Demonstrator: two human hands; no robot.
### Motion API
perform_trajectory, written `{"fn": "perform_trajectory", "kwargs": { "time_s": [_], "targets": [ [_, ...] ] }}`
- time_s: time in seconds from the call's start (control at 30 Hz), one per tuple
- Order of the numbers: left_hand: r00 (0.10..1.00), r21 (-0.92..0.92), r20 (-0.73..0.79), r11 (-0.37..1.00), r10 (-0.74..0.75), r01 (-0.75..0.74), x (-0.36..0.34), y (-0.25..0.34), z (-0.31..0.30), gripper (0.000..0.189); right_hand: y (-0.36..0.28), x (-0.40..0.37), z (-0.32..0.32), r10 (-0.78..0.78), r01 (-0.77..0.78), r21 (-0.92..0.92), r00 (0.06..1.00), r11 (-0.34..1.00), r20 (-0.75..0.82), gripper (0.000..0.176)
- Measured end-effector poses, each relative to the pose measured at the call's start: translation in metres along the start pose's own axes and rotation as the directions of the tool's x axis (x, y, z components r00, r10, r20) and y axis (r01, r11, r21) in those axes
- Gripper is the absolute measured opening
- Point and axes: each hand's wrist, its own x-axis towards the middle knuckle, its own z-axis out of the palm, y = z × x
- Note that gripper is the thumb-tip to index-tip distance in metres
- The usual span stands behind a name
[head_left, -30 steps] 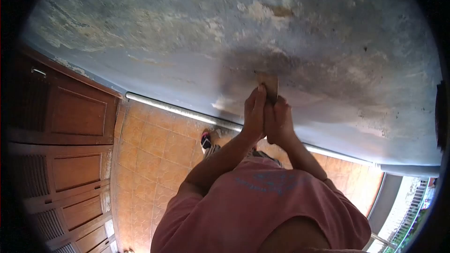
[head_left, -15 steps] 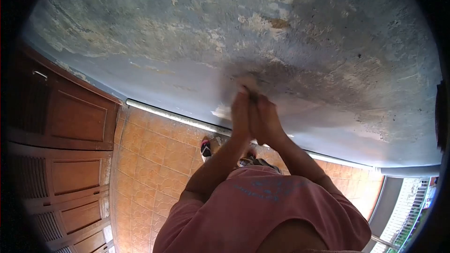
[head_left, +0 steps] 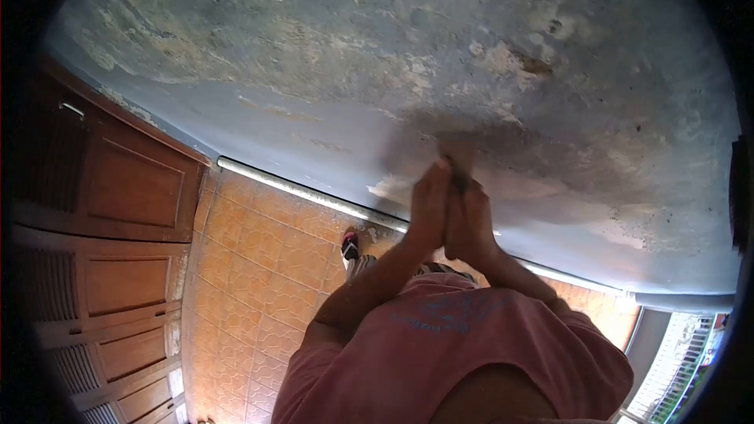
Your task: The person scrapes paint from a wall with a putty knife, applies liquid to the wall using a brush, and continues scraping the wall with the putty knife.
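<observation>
My left hand [head_left: 430, 202] and my right hand [head_left: 473, 221] are pressed together, fingers closed around the handle of a scraper [head_left: 455, 155]. Its flat blade is blurred and points up the frame, right at the grey wall [head_left: 298, 86]. The fingers cover most of the handle. Around the blade the wall shows a dark, rough patch with flaking paint. Pale bare spots and a brown chipped hole [head_left: 536, 65] lie above and to the right.
Brown wooden doors [head_left: 133, 188] with louvred panels line the left side. Orange patterned tiles [head_left: 259, 267] cover the floor, with a pale strip [head_left: 306, 193] along the wall's foot. A shoe [head_left: 349, 245] stands near it. A railing [head_left: 675, 361] is at lower right.
The view has shifted, so wall and doors sit differently in it. Both hands, still together on the scraper, appear further right and slightly lower; against the wall marks the blade has moved a little left.
</observation>
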Motion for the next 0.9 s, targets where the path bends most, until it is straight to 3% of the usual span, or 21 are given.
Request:
{"fn": "perform_trajectory", "kwargs": {
  "time_s": [0.07, 0.1, 0.13, 0.2, 0.23, 0.3, 0.33, 0.4, 0.43, 0.5, 0.6, 0.63, 0.67, 0.7, 0.73, 0.8, 0.83, 0.87, 0.9],
  "targets": [
    [0.985, 0.112, -0.053, 0.981, 0.163, -0.157, 0.008, -0.016, 0.0, 0.035, 0.006, -0.001, -0.002, -0.07, 0.068, -0.023, 0.993, 0.997, -0.099, 0.027],
    [1.0, -0.311, 0.004, 0.951, -0.005, 0.007, 0.012, -0.02, -0.003, 0.036, 0.006, 0.011, 0.002, -0.003, 0.003, -0.001, 1.0, 1.0, 0.018, 0.027],
    [0.983, -0.669, 0.062, 0.724, -0.174, 0.17, 0.017, -0.019, -0.006, 0.036, 0.003, 0.027, 0.009, 0.069, -0.072, 0.017, 0.989, 0.997, 0.131, 0.026],
    [0.986, -0.621, 0.039, 0.769, -0.16, 0.15, 0.01, 0.007, -0.014, 0.038, 0.002, 0.032, 0.014, -0.245, 0.295, -0.3, 0.95, 0.907, 0.193, 0.023],
    [0.989, -0.599, 0.025, 0.79, -0.145, 0.131, 0.009, 0.019, -0.017, 0.039, -0.003, 0.03, 0.011, -0.125, 0.138, -0.117, 0.986, 0.983, 0.113, 0.024],
    [0.995, -0.337, 0.019, 0.936, -0.097, 0.098, 0.005, -0.011, -0.013, 0.038, -0.016, 0.024, 0.002, 0.154, -0.16, 0.272, 0.987, 0.949, 0.044, 0.027],
    [0.997, -0.202, 0.017, 0.977, -0.072, 0.074, 0.004, -0.014, -0.009, 0.037, -0.012, 0.016, 0.001, 0.171, -0.185, 0.217, 0.982, 0.959, 0.08, 0.03],
    [0.991, -0.311, 0.087, 0.942, -0.101, 0.124, 0.001, 0.001, -0.006, 0.041, -0.001, -0.001, 0.002, 0.218, -0.236, 0.108, 0.963, 0.966, 0.157, 0.036],
    [0.985, -0.356, 0.129, 0.921, -0.117, 0.156, -0.001, 0.01, -0.004, 0.043, -0.003, -0.001, 0.002, 0.058, -0.049, -0.098, 0.994, 0.994, 0.089, 0.038],
    [0.985, -0.435, 0.159, 0.89, -0.071, 0.135, 0.0, 0.01, -0.005, 0.041, -0.008, -0.002, 0.002, -0.281, 0.271, -0.505, 0.958, 0.819, 0.058, 0.042],
    [0.989, -0.387, 0.103, 0.911, -0.11, 0.142, -0.005, -0.006, 0.003, 0.04, 0.014, -0.016, 0.001, -0.156, 0.219, -0.402, 0.971, 0.889, 0.184, 0.045],
    [0.991, -0.342, 0.066, 0.93, -0.117, 0.133, -0.001, -0.008, 0.005, 0.039, 0.011, -0.015, 0.0, -0.064, 0.115, -0.314, 0.984, 0.942, 0.167, 0.044],
    [0.989, -0.412, 0.104, 0.9, -0.106, 0.14, 0.003, -0.007, 0.005, 0.039, 0.007, -0.01, -0.002, 0.021, 0.016, -0.224, 0.987, 0.975, 0.159, 0.044],
    [0.985, -0.484, 0.139, 0.862, -0.097, 0.154, 0.005, -0.005, 0.004, 0.039, 0.007, -0.009, -0.001, -0.022, 0.057, -0.294, 0.992, 0.954, 0.122, 0.043],
    [0.979, -0.55, 0.174, 0.815, -0.101, 0.182, 0.002, -0.006, 0.004, 0.039, 0.007, -0.007, 0.0, -0.064, 0.091, -0.366, 0.994, 0.926, 0.084, 0.042],
    [0.985, -0.423, 0.17, 0.904, 0.014, 0.061, 0.006, -0.004, 0.001, 0.039, 0.011, -0.009, 0.012, -0.409, 0.294, -0.768, 0.912, 0.569, 0.046, 0.039],
    [0.984, -0.359, 0.169, 0.933, 0.059, 0.006, 0.0, -0.006, -0.001, 0.038, 0.01, -0.015, 0.006, -0.247, 0.224, -0.515, 0.969, 0.827, 0.024, 0.037],
    [0.993, -0.319, 0.121, 0.948, 0.015, 0.025, -0.006, -0.008, 0.002, 0.038, 0.008, -0.013, -0.007, -0.09, 0.099, -0.212, 0.995, 0.972, 0.048, 0.035],
    [0.997, -0.281, 0.075, 0.959, -0.003, 0.024, -0.006, -0.007, 0.009, 0.038, 0.008, -0.002, -0.015, 0.035, -0.045, 0.1, 0.994, 0.994, 0.107, 0.033]
  ]
}}
